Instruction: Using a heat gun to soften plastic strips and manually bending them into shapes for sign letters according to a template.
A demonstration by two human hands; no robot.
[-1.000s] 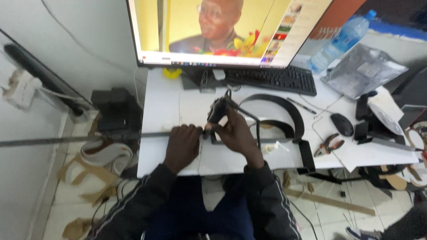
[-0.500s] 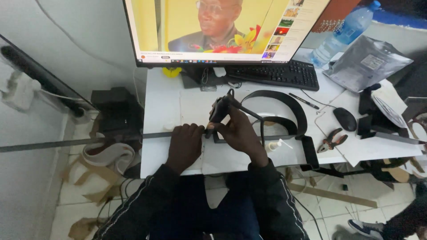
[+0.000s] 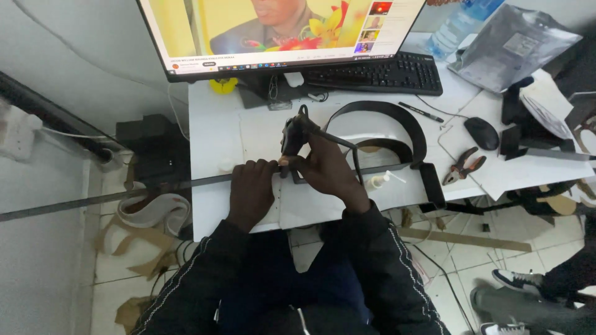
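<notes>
Mid-step on the strap (image 3: 155,189), by the look of it: tool work at one spot along its length. Left hand (image 3: 251,189) knuckles up, fingers curled down onto the strap, pinning it to the desk (image 3: 211,142). Right hand (image 3: 326,167) closed around the black tool (image 3: 292,133), which stands upright with its head at 12 o'clock from the knuckles and its foot at the strap. Both hands just beside each other, nearly touching at the fingertips. Cannot tell whether the tool's working end is biting the strap; hidden behind the fingers.

Strap itself: long and thin, lying across the desk front, running past the 9 o'clock edge and hanging out over the floor.

Next move, as a judgement: calls for steady downward hold by the left and a firm squeeze or press from the right, with the strap kept flat and straight.

Room: bare desk at 9 and 10 o'clock of the hands. Tighter at 2 to 3 o'clock, with the black belt (image 3: 397,118) looped close, a small bottle (image 3: 379,181) just beside the right wrist, and pliers (image 3: 462,166) further out. Keyboard (image 3: 379,71) and monitor (image 3: 279,31) closing off 12 o'clock. Near desk edge directly under the forearms at 6 o'clock.
</notes>
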